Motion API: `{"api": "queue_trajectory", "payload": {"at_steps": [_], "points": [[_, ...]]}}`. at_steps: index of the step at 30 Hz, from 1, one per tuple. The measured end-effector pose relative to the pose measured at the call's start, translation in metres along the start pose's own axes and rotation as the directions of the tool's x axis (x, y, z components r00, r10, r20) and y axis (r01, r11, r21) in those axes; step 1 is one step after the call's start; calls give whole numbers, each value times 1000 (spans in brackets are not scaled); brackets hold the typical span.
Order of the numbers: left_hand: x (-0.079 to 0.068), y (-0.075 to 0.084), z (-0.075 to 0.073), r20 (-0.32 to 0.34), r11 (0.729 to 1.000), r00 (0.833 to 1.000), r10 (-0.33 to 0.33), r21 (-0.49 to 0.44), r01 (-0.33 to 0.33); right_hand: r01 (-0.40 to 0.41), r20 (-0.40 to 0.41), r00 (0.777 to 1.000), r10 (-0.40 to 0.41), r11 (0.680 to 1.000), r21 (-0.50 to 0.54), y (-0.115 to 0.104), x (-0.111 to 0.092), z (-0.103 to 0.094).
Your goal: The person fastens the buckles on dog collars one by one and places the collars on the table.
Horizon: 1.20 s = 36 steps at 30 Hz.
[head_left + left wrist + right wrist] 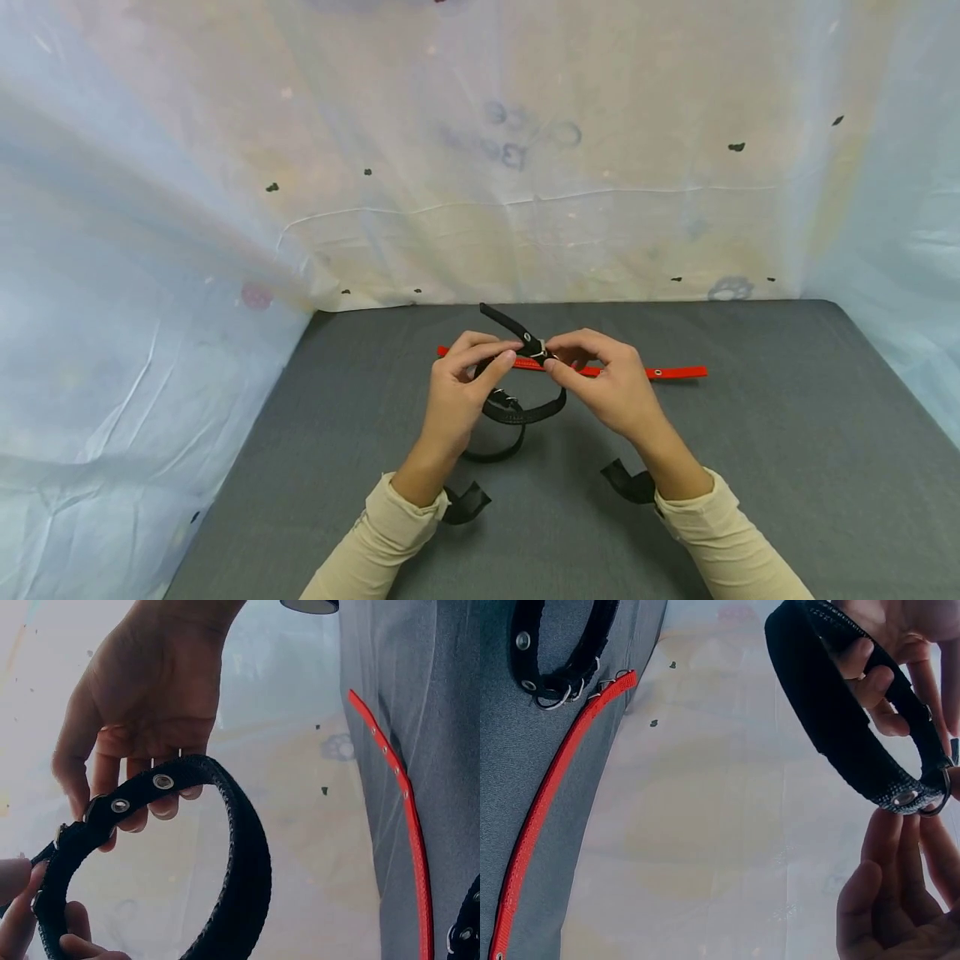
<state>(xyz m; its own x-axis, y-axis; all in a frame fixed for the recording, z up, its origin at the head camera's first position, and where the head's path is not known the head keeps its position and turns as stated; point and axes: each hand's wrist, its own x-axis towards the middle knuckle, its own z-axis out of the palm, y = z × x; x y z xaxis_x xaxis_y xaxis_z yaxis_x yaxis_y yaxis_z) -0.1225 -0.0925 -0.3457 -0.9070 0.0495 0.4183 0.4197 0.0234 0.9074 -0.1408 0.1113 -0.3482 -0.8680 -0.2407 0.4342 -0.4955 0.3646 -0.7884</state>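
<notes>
Above the grey table both hands hold a black collar (536,413), bent into a loop, with metal eyelets and a buckle. My left hand (456,392) pinches the band just left of the buckle, thumb against fingers. On the other side my right hand (618,383) pinches it at the buckle, the strap's free end sticking up and to the left. The left wrist view shows two eyelets on the held collar (259,847). In the right wrist view the right hand's fingers (885,840) meet the band beside a metal ring.
A red collar (678,372) lies stretched across the table (787,433) behind the hands. A second black collar (491,457), looped and buckled, rests below the held one. Black band ends (467,503) hang at both wrists. Pale sheeting (525,242) rises behind and at the sides.
</notes>
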Motion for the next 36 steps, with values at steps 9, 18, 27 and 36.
{"api": "queue_trajectory", "payload": {"at_steps": [9,18,27,36], "points": [[-3,-1,0,-5,998,1000,-11,54,12,18,-13,1000,-18,1000,13,-1,-1,2],[1,1,-3,-120,980,977,-176,-112,162,46,-5,999,-46,998,-30,-4,-3,12],[2,3,-3,-142,969,963,-229,-132,211,67,-13,998,-67,996,-65,-4,-4,17],[4,3,-3,-180,953,942,-284,-166,255,66,-30,997,-68,994,-88,-4,-4,16]]}}
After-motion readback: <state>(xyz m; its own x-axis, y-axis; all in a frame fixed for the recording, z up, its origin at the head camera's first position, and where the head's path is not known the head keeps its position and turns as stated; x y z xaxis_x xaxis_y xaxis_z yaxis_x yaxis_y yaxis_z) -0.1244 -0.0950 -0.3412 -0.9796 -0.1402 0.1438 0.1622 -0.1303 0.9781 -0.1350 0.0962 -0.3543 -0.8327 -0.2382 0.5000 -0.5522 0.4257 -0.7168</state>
